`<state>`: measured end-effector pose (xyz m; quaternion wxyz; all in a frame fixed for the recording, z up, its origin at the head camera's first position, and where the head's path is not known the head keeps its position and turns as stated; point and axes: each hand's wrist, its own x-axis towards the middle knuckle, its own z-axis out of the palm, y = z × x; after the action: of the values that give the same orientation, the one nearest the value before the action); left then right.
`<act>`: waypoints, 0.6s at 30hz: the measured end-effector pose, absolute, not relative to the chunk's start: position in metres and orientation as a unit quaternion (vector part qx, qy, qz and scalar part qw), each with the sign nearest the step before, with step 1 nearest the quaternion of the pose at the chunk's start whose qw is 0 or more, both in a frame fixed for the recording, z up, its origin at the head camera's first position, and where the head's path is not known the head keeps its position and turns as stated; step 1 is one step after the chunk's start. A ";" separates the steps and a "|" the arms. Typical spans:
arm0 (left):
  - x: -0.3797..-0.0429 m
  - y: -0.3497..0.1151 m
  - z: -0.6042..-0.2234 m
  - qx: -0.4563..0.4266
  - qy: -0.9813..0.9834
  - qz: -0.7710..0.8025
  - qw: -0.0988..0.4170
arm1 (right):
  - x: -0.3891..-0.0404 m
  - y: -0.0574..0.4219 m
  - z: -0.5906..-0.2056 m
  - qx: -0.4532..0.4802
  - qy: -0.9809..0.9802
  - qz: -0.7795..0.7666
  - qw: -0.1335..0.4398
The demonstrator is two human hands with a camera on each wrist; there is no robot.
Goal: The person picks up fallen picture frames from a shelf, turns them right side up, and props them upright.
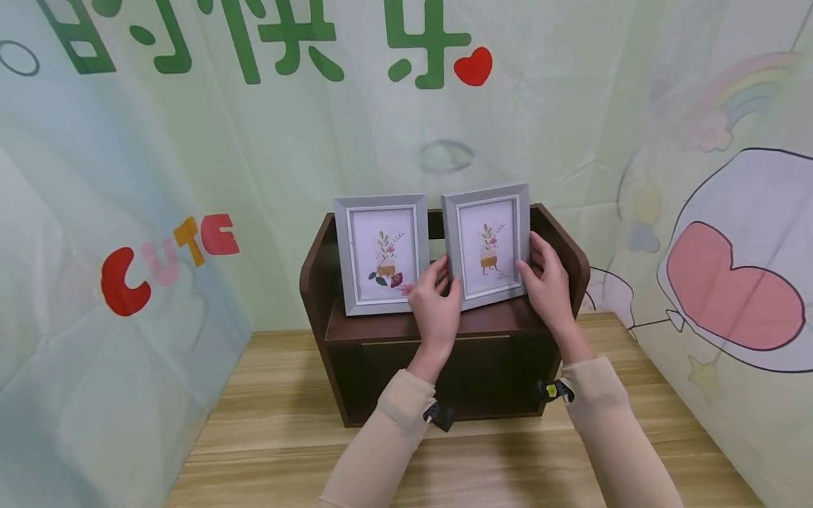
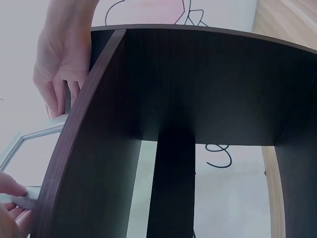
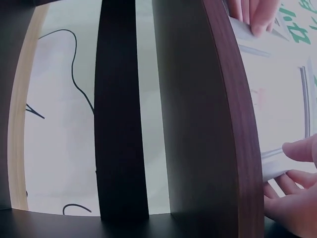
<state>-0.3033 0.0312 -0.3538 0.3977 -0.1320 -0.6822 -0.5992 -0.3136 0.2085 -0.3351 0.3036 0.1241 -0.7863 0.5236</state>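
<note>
A grey picture frame [image 1: 488, 243] with a potted-plant print leans slightly tilted on the upper shelf of a dark brown wooden shelf unit [image 1: 438, 326]. My left hand [image 1: 437, 303] grips its lower left edge. At its right edge, my right hand [image 1: 547, 282] holds it between thumb and fingers. A matching picture frame [image 1: 381, 219] stands to the left, near my left hand. Over its lower part show a dark red flower [image 1: 396, 280] with green leaves and a pink bloom; I cannot tell whether these are printed or lie in front.
The unit's lower compartment [image 1: 438, 381] faces me, with a dark crossbar [image 2: 176, 188] at its back. It stands on a wood-grain table [image 1: 267, 423]. Printed cloth [image 1: 540, 141] with green characters and cartoon shapes hangs behind and at both sides.
</note>
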 end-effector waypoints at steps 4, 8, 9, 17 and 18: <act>-0.305 0.034 -0.355 -0.125 -0.685 -0.598 0.397 | -0.307 0.206 -0.338 0.099 -0.782 0.528 0.316; -0.306 0.036 -0.354 -0.122 -0.688 -0.596 0.396 | -0.304 0.204 -0.343 0.086 -0.776 0.537 0.320; -0.307 0.036 -0.354 -0.122 -0.688 -0.595 0.396 | -0.303 0.204 -0.344 0.084 -0.775 0.537 0.322; -0.309 0.039 -0.353 -0.117 -0.699 -0.592 0.384 | -0.295 0.200 -0.348 0.065 -0.775 0.527 0.344; -0.309 0.039 -0.353 -0.117 -0.701 -0.590 0.383 | -0.294 0.199 -0.348 0.063 -0.774 0.526 0.348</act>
<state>-0.3089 0.0389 -0.3533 0.3830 -0.1166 -0.7014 -0.5896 -0.2939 0.1990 -0.3485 0.3476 0.0631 -0.7735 0.5261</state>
